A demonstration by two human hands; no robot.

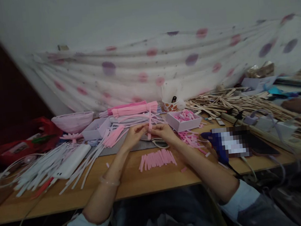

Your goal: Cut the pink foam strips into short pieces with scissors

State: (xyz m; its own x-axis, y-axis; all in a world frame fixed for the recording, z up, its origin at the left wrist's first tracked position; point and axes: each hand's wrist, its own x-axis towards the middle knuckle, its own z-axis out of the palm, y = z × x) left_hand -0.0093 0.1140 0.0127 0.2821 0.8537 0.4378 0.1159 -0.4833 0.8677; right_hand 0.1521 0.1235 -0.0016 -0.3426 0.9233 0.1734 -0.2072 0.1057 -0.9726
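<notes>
Head view: row of short pink strips (157,159) nearest, lying on table (130,182). Beyond it, left hand (136,134) and right hand (163,131) both pinch 1 pink strip (149,118) between them, long axis roughly up-down in view; neither hand clearly nearer. Farther, right: white box (186,125).

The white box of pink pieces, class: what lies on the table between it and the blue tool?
The head view shows loose pink pieces scattered between the white box and the blue tool.
</notes>
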